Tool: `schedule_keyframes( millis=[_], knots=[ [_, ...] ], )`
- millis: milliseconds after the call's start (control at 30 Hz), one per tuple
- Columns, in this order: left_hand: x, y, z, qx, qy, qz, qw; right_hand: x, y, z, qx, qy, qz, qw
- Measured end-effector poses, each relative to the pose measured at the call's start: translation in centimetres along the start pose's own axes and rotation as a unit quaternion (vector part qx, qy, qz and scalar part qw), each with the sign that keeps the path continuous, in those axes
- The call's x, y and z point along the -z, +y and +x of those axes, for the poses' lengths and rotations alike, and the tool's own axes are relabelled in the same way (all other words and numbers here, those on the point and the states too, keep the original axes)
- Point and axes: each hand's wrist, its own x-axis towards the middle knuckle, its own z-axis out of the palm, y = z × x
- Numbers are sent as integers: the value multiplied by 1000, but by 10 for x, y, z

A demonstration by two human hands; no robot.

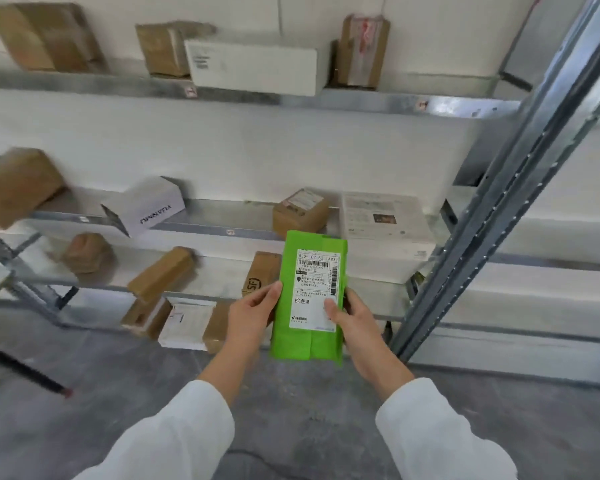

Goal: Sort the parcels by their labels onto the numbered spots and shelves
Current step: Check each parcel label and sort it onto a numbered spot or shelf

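I hold a flat green parcel (pixel 309 341) upright in front of me, its white shipping label (pixel 314 289) facing me. My left hand (pixel 253 317) grips its left edge, thumb on the front. My right hand (pixel 350 317) grips the right edge, thumb pressed on the label's lower right corner. Behind the parcel stands a metal rack with three shelves (pixel 201 216) that carry small number tags (pixel 230 232) on their front edges.
Brown cartons (pixel 300 211) and white boxes (pixel 142 206) lie on all shelves; a large white box (pixel 385 220) sits at the middle shelf's right end. A slanted metal upright (pixel 499 202) rises at the right. Grey floor (pixel 291 410) lies below.
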Motion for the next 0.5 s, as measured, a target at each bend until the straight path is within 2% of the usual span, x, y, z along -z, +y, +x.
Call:
schedule_keyframes(
  millis=[267,500],
  knots=[
    [177,48,-42,-85,89,-24,992,-178,-3,-22,-29,-144,-20,989],
    [342,55,-110,-132,216,-17,967,-345,23,-85,-44,-266,-65,961]
  ],
)
